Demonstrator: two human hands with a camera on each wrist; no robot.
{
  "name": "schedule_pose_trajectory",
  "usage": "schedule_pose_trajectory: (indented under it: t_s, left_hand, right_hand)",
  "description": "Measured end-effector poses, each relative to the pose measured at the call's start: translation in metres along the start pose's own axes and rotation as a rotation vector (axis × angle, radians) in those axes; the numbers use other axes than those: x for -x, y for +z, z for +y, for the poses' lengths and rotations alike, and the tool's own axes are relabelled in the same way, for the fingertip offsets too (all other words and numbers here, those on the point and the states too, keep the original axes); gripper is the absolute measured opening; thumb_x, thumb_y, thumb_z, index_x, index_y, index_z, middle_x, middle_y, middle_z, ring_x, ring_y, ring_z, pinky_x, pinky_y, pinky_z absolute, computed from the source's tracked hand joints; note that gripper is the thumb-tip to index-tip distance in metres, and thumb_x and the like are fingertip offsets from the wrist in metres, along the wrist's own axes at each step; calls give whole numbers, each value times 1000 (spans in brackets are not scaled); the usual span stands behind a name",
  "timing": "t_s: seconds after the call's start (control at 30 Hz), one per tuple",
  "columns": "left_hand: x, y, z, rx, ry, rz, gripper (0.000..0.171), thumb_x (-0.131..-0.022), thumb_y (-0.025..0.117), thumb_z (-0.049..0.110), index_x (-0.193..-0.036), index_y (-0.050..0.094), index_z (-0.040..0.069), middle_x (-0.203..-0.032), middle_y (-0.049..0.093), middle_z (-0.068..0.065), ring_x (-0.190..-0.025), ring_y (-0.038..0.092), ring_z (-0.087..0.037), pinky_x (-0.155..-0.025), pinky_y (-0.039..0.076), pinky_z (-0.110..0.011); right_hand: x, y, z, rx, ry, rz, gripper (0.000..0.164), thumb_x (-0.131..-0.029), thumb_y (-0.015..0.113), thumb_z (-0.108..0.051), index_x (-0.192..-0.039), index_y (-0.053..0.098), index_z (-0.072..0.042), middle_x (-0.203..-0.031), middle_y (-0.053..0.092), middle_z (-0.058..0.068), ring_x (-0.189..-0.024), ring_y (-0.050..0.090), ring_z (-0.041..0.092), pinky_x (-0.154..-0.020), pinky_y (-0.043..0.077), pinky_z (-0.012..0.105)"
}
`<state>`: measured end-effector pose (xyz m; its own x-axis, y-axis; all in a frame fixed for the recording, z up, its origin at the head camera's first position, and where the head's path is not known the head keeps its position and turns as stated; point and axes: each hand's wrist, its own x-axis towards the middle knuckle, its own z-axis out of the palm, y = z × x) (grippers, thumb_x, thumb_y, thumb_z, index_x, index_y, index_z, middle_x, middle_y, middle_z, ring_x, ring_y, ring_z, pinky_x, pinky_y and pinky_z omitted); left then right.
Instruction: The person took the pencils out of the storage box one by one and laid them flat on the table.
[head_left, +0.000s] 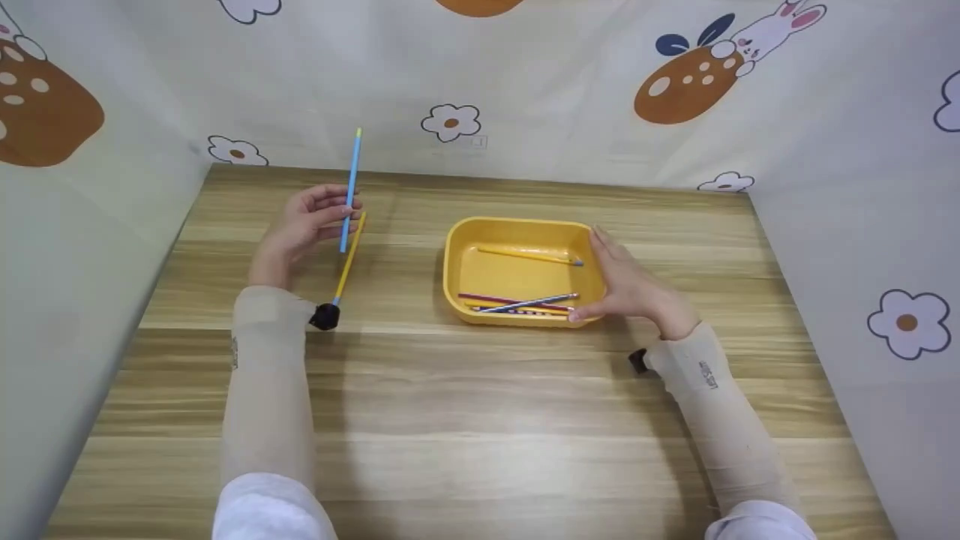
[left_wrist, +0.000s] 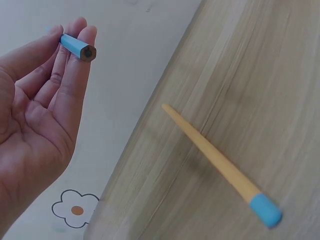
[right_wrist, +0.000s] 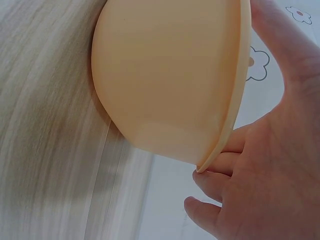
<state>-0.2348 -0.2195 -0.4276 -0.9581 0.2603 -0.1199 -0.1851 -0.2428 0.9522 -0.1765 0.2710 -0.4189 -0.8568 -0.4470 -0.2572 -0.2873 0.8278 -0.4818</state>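
Note:
My left hand (head_left: 304, 225) pinches a light blue pencil (head_left: 353, 165) between thumb and fingers, tilted upright above the table. In the left wrist view the pencil's flat hexagonal end (left_wrist: 88, 53) points toward the camera. Beneath that hand a yellow pencil (head_left: 351, 259) with a blue end lies on the table. On the other side, my right hand (head_left: 634, 285) grips the right end of a yellow plastic basket (head_left: 450, 270), thumb at the near rim and fingers round the far corner. Inside lie a yellow pencil (head_left: 525, 256) and several more pencils along the near wall.
The wooden table (head_left: 480, 420) meets a patterned cloth wall (head_left: 540, 142) at the back, with cloth on both sides. Small black wrist cameras sit at the left wrist (head_left: 325, 316) and the right wrist.

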Motion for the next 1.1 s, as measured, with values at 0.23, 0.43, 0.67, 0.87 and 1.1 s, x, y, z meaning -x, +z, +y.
schedule_pose_trajectory:
  t_s: [0.23,0.43,0.67,0.87,1.1]
  left_hand:
    - [2,-9,-4,-10,-13,9,22,-97,55,-6,-118,59,1,-99,72,-3,-88,72,-12,-80,62,-27]
    - [5,-13,-4,-36,-52,30,22,-98,55,-4,-114,61,8,-99,72,0,-89,72,-11,-83,61,-27]
    - [8,-15,-3,-133,-93,81,25,-98,55,-3,-123,55,3,-98,70,2,-88,71,-8,-84,61,-25]
    - [9,-18,-2,-316,-122,100,41,-100,53,0,-138,42,-11,-93,69,12,-87,69,-2,-83,60,-21]
    - [12,-16,-1,-603,-136,117,47,-99,59,9,-139,44,-12,-92,66,15,-83,64,4,-75,55,-15]
  right_hand:
    - [0,-1,-1,1,3,-11,143,-66,86,-59,-157,-6,1,-167,-11,19,-155,-4,39,-127,5,55]
    - [0,-1,-1,14,8,-9,144,-65,87,-60,-158,-5,1,-166,-9,21,-155,-3,40,-127,7,54]
    - [0,-1,0,9,7,-10,145,-64,87,-61,-158,-6,0,-167,-11,18,-155,-4,39,-127,5,54]
    - [-1,0,0,-2,4,-1,145,-64,87,-60,-158,-4,1,-167,-10,19,-155,-3,40,-127,5,56]
    - [-1,1,0,12,-1,7,144,-65,88,-58,-157,-3,4,-166,-8,21,-155,-2,40,-127,6,54]
